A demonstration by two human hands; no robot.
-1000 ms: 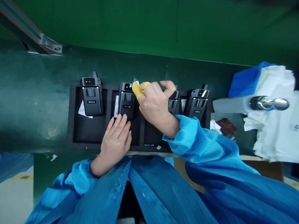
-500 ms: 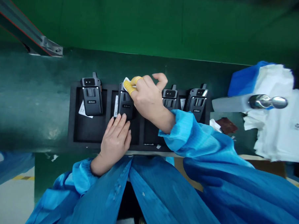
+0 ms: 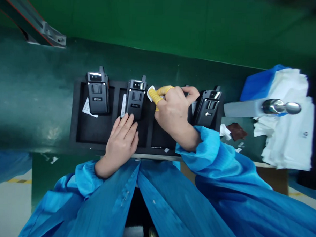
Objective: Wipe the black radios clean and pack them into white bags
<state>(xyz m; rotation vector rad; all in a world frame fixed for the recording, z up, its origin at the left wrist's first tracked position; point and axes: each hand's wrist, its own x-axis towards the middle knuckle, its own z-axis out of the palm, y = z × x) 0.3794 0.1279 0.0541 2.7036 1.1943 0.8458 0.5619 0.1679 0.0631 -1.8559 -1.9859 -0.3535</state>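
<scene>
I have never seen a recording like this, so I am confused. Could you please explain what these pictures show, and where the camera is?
One camera, worn on a person's head, looks down at their two bare hands. A black tray on a green bench holds black Riton handheld radios. The left hand rests against the lower end of the second radio. The right hand, wearing yellow finger cots, pinches a small white wipe just beside that radio.
</scene>
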